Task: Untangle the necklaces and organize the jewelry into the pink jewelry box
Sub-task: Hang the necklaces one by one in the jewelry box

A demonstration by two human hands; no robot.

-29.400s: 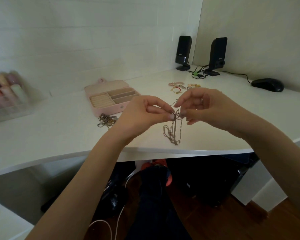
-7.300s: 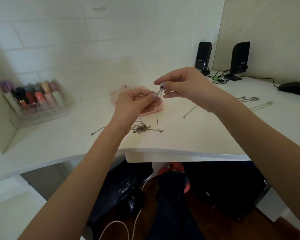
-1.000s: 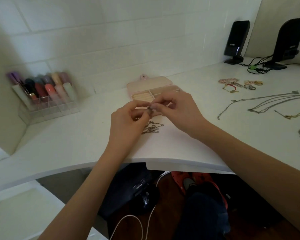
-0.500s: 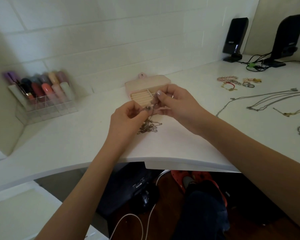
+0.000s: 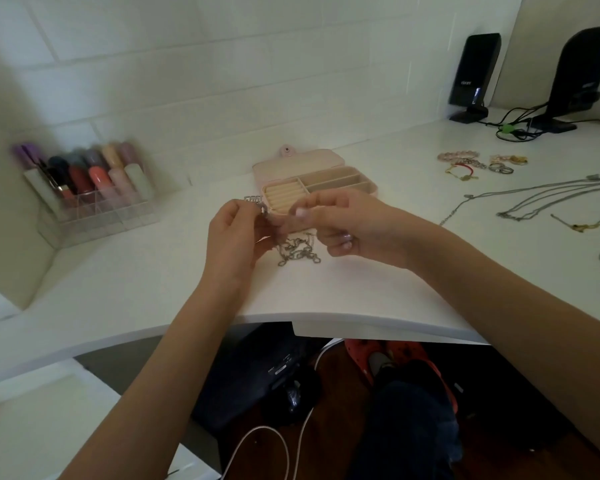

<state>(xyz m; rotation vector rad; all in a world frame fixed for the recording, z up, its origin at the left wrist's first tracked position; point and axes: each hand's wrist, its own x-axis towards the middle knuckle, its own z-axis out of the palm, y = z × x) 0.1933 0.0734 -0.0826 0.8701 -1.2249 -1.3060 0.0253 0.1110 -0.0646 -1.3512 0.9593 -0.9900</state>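
Silver chain fills my view at centre: the tangled clump of necklaces (image 5: 297,250) hangs from my two hands with its low end on the white bench (image 5: 153,271), just at 6 o'clock of the pink jewelry box (image 5: 321,183). My left hand (image 5: 234,237) has its grip pinched on the upper part of the tangle, where a small silver link piece (image 5: 253,199) sticks up above the fingers. My right hand (image 5: 347,225) is curled in too; its fingertips meet the chain beside the left hand's, though motion blur stops me from saying which strand they hold.

I judge the step in hand to be the untangling, and it is not done: the knot is plainly still bunched. The box sits open, its ring rolls and long compartments showing, with nothing I can make out inside. Out at 3 o'clock several straightened necklaces (image 5: 541,199) lie well apart from the clump, and at 2 o'clock a small cluster of bracelets and rings (image 5: 478,163) waits.

The next move, as I read it, calls for easing one strand free with small pulls, keeping the left pinch steady so the knot loosens rather than tightens. Thin chain like this may snag.
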